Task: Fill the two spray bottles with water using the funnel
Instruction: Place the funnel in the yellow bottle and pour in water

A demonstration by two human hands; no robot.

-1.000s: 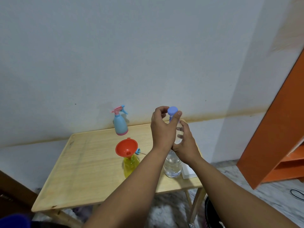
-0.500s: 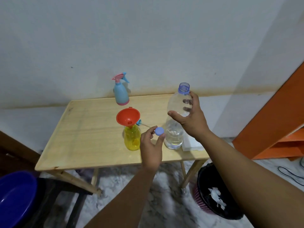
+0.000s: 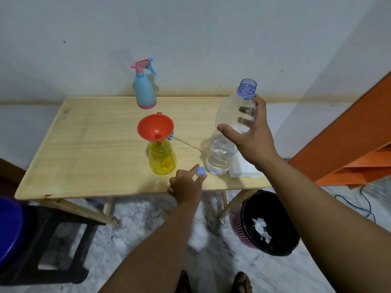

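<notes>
A person stands at a pale wooden folding table [image 3: 88, 157], ready to pour. The right hand [image 3: 251, 140] wraps thumb and fingers around the upper half of a clear plastic water bottle [image 3: 228, 132], uncapped and roughly a third full, which stands near the table's front right corner, beside a folded white paper napkin [image 3: 243, 169]; the grip sits high, likely so the bottle can be lifted and tipped. The left hand [image 3: 187, 186] pinches the small round blue bottle cap [image 3: 201, 171] between fingertip and thumb just above the front edge, apparently to set it aside. At the middle of the surface, a yellow translucent spray bottle [image 3: 162, 158] with its sprayer removed carries an orange plastic funnel [image 3: 155, 127] seated in its neck, waiting for water. The blue spray bottle with a pink trigger head [image 3: 144, 89] stands at the back edge against the wall, its head on, not yet opened. Below the table, a black-lined waste bin [image 3: 268, 225] sits on the marbled floor; a dark stool [image 3: 53, 246] stands at left.
</notes>
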